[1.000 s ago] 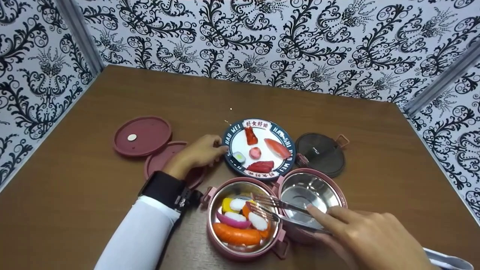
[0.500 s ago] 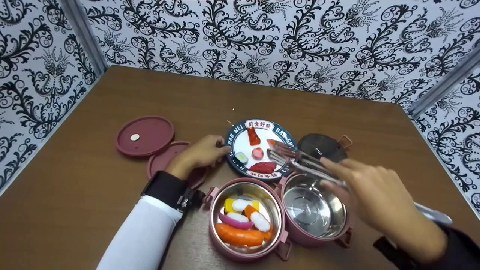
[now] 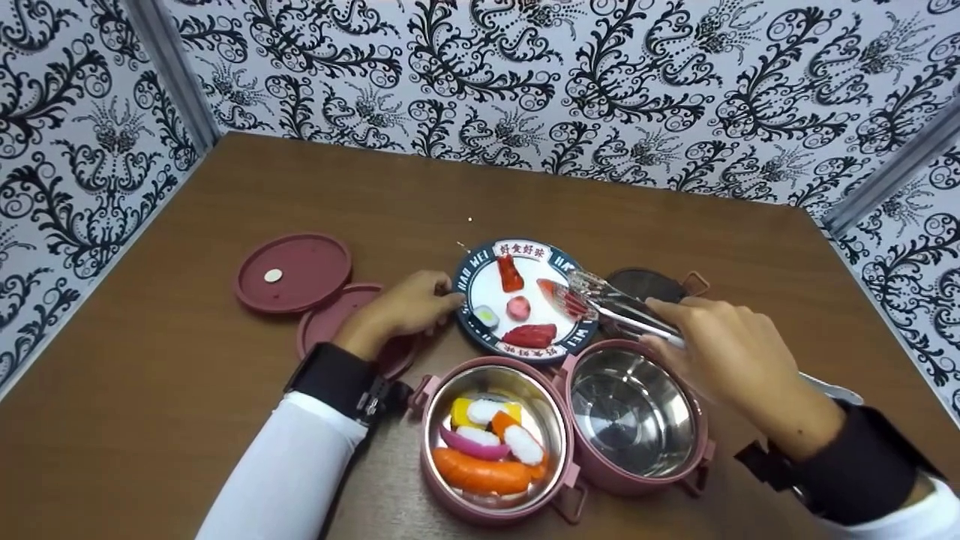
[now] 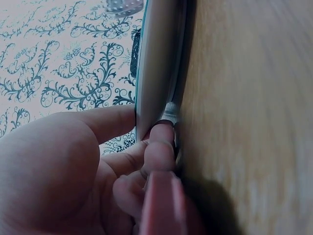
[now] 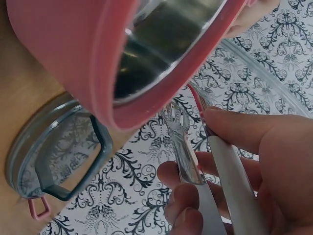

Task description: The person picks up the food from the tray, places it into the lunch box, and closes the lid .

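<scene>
My left hand (image 3: 409, 306) pinches the left rim of a blue-edged plate (image 3: 491, 291), thumb on top and fingertips under the edge in the left wrist view. My right hand (image 3: 727, 349) grips metal tongs (image 5: 188, 152), whose spread tips reach over the plate's right side, at an orange-pink toy fish slice (image 3: 550, 289). Around it on the plate lie a red piece (image 3: 510, 273), a round pink piece (image 3: 517, 307), a dark red slice (image 3: 529, 335) and a small white roll (image 3: 486, 316) with a green middle.
In front stand two pink steel-lined pots: the left pot (image 3: 425, 472) holds several toy foods, including an orange sausage (image 3: 480, 472); the right pot (image 3: 622, 420) shows bare steel. Two pink lids (image 3: 300, 289) lie left, a dark lid (image 3: 645, 285) right, and a metal utensil (image 3: 832, 390) beyond my wrist.
My right hand has carried the tongs from over the two pots up and right to the plate's right side, around the fish slice. The left hand stays at the plate rim.
</scene>
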Demonstrator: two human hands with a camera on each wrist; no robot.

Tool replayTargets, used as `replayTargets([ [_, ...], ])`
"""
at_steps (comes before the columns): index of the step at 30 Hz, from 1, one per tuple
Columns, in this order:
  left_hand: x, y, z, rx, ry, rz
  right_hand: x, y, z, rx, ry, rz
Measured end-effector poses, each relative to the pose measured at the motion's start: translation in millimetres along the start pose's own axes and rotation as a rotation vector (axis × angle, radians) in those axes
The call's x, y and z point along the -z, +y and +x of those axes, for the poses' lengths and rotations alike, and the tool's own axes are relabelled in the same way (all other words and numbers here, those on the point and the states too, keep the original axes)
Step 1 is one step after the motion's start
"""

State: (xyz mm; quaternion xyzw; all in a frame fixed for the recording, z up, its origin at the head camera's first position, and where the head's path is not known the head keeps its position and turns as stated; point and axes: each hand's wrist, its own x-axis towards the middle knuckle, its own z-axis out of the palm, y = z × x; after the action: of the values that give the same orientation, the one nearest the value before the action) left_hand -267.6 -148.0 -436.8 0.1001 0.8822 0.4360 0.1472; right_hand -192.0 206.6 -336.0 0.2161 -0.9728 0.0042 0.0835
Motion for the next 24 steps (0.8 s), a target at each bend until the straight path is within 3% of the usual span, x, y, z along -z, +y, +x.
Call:
replayTargets([
  [11, -0.8, -0.1, -0.8, 0.014, -0.007, -0.009, -9.5, 3.9, 7.8, -0.020, -0.068, -0.006],
  [24, -0.7, -0.1, 1.4, 0.010, -0.002, -0.013, -13.0, 5.6, 5.1, 0.008, -0.017, 0.009],
])
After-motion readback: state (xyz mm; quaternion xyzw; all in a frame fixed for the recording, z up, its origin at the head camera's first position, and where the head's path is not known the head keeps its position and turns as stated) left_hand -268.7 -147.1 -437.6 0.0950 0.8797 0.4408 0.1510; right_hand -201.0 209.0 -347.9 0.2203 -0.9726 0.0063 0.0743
